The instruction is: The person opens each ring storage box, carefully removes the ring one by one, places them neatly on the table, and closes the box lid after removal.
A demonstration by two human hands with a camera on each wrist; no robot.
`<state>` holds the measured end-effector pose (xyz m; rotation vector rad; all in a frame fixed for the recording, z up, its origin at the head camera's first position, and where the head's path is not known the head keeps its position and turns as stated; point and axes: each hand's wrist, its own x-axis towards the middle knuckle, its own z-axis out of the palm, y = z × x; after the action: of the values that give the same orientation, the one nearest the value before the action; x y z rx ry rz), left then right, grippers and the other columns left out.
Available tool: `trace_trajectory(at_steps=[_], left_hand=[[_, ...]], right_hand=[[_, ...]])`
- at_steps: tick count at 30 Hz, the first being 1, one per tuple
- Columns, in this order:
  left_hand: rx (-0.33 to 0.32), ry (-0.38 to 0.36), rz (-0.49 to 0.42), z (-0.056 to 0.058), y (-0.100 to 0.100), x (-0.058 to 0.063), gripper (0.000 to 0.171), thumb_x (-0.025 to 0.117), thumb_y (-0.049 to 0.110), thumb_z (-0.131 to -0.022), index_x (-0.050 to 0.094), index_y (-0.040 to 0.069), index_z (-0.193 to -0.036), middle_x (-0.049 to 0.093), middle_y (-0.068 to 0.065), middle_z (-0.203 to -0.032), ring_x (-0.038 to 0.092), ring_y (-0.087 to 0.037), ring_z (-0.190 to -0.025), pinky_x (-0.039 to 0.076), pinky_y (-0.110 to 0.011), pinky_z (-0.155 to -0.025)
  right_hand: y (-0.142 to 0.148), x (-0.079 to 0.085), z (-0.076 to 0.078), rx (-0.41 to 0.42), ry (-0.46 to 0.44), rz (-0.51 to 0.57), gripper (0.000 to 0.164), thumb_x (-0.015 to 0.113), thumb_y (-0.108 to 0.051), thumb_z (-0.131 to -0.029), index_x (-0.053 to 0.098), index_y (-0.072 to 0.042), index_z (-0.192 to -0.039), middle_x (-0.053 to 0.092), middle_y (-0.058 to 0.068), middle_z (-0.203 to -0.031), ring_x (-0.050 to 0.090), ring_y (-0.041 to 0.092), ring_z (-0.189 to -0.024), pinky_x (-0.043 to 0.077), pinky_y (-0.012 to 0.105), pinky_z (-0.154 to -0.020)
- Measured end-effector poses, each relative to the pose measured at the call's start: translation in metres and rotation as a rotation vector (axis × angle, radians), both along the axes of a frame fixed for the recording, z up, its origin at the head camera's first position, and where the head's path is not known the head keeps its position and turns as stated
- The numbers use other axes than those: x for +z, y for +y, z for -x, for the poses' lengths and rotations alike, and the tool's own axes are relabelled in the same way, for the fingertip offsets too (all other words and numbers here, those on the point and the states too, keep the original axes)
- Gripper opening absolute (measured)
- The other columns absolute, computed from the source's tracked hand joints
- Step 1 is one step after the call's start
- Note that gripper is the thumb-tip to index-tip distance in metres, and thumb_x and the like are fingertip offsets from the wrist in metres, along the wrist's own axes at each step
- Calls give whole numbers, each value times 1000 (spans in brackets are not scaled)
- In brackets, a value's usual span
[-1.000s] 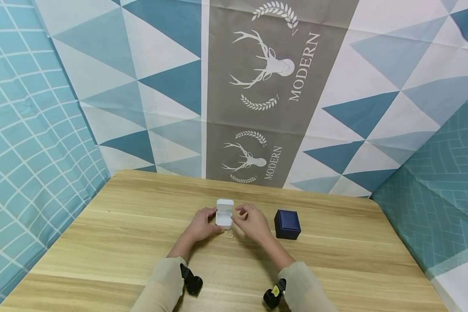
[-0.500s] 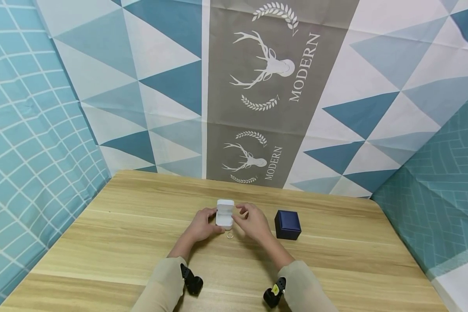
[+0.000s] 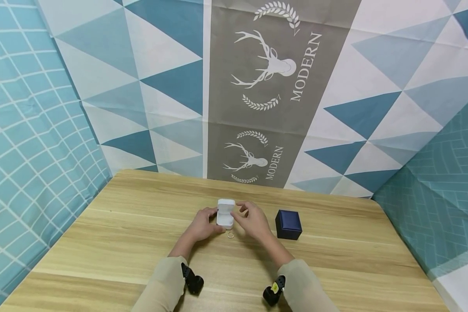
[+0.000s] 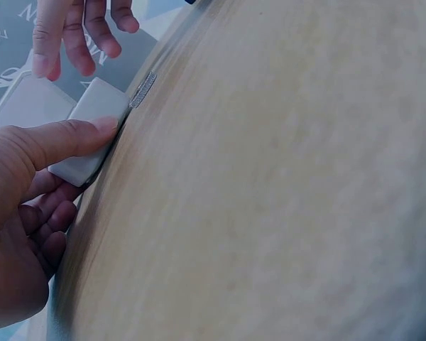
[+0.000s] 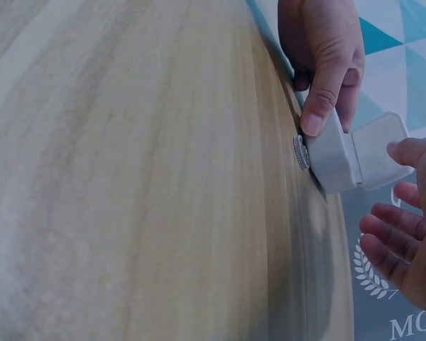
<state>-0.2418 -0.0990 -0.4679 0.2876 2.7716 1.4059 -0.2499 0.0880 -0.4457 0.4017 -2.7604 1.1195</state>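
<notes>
A small white ring box (image 3: 225,220) stands on the table with its lid raised. My left hand (image 3: 203,226) grips its base from the left, the thumb pressing on the front wall in the left wrist view. A ring (image 3: 230,235) rests on the tabletop just before the box; both wrist views show the ring (image 5: 301,153) upright on edge, its band studded. Beside the box's right side is my right hand (image 3: 254,222), fingers relaxed and holding nothing. In the right wrist view its thumb overlaps the lid; whether it touches is hard to tell.
A dark blue box (image 3: 288,225) sits on the wooden table (image 3: 140,242) to the right of my right hand. Behind the table hangs a patterned cloth (image 3: 171,86). Black cameras are strapped at both wrists.
My right hand's fingertips have risen slightly beside the box. The left hand, the box and the ring stay in place.
</notes>
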Motion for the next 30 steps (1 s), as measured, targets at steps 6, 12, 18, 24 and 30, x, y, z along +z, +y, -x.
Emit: trace_trajectory(at_steps=[6, 12, 18, 24, 30], left_hand=[[0, 7, 1, 0, 0, 0, 69, 82, 17, -69, 54, -5, -128, 59, -20, -121, 50, -36, -118, 38, -49, -103], [-1, 17, -7, 1, 0, -1, 68, 82, 16, -68, 55, -4, -127, 60, -19, -120, 52, -34, -116, 39, -49, -102], [-3, 25, -10, 0, 0, 0, 67, 82, 16, -68, 55, -5, -126, 60, -19, -119, 52, -34, -115, 40, -49, -102], [-7, 36, -27, -1, 0, 1, 67, 83, 14, -66, 56, -5, -124, 61, -20, -117, 53, -35, -115, 39, -49, -102], [-4, 26, -32, -1, 0, -2, 67, 83, 15, -67, 56, -5, -125, 60, -19, -119, 52, -35, -116, 39, -49, -103]], right_hand=[[-3, 3, 1, 8, 13, 27, 37, 67, -35, -85, 64, -11, -113, 64, 4, -92, 55, 11, -74, 45, 24, -63], [-6, 8, 2, 5, 8, 53, 38, 65, -38, -86, 65, -11, -113, 64, 4, -92, 55, 12, -74, 45, 24, -63], [-7, 9, 4, 12, 5, 65, 39, 62, -40, -88, 64, -10, -113, 64, 4, -92, 55, 12, -74, 45, 26, -64], [-9, 8, 7, 10, -11, 94, 38, 58, -40, -90, 64, -10, -113, 64, 5, -92, 55, 13, -75, 47, 26, -65], [-11, 5, 9, 31, -13, 115, 41, 56, -41, -92, 63, -7, -114, 65, 8, -95, 59, 15, -79, 50, 27, -69]])
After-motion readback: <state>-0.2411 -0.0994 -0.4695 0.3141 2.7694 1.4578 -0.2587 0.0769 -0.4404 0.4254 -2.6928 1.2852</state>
